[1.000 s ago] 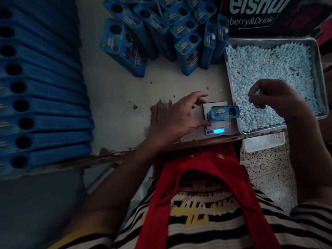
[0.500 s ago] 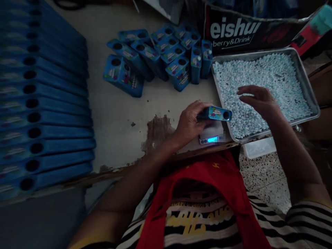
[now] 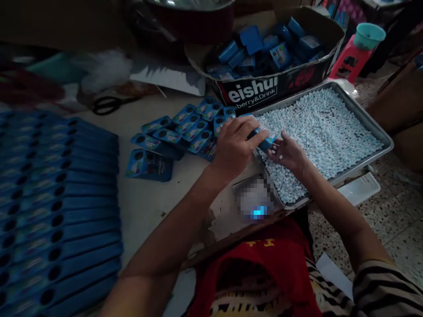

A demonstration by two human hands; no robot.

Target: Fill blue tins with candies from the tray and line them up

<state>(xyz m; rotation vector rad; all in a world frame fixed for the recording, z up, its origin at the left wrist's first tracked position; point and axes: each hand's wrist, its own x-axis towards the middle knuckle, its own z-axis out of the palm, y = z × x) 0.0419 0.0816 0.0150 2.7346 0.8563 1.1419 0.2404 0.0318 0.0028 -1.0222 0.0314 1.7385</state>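
Note:
My left hand (image 3: 231, 145) is wrapped around a small blue candy box (image 3: 267, 141) and tips it over the metal tray's near left corner. Under the low end of that box, my right hand (image 3: 291, 152) is cupped palm up, with a few small white candies (image 3: 280, 156) on its palm and fingers. Pale blue and white candies fill the metal tray (image 3: 360, 169). A digital scale (image 3: 256, 202) with a lit blue display, partly blurred out, sits below my hands at the table edge.
Several upright blue boxes (image 3: 150, 165) stand left of my hands. Long rows of them (image 3: 89, 211) cover the table's left side. Behind the tray is a carton (image 3: 251, 94) of blue boxes. Scissors (image 3: 107, 105) lie farther back. A turquoise cup (image 3: 368, 37) sits on a pink stool (image 3: 346, 59).
My left hand has lifted the candy box off the scale area and tilted it over the tray. My right hand has turned palm up beneath it. The view has shifted.

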